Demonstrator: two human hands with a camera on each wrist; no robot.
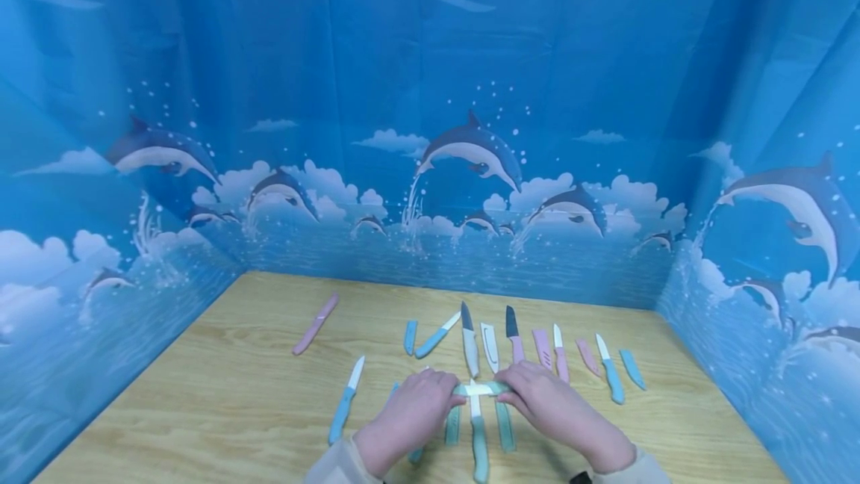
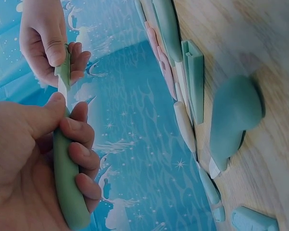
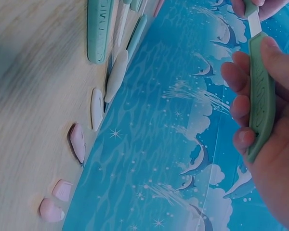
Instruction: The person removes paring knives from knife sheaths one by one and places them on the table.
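Left hand: fingers curled round the green knife handle, lower centre of the head view.
Right hand: grips the green sheath.
White blade: bare between both hands.
Table: other knives and sheaths lie in a row behind.

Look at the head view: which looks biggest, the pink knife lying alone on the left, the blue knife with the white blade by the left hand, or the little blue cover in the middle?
1. pink knife and blue knife: they look about alike, and the blue one lies nearer the camera, so no ranking.
2. little blue cover: plainly the smallest.
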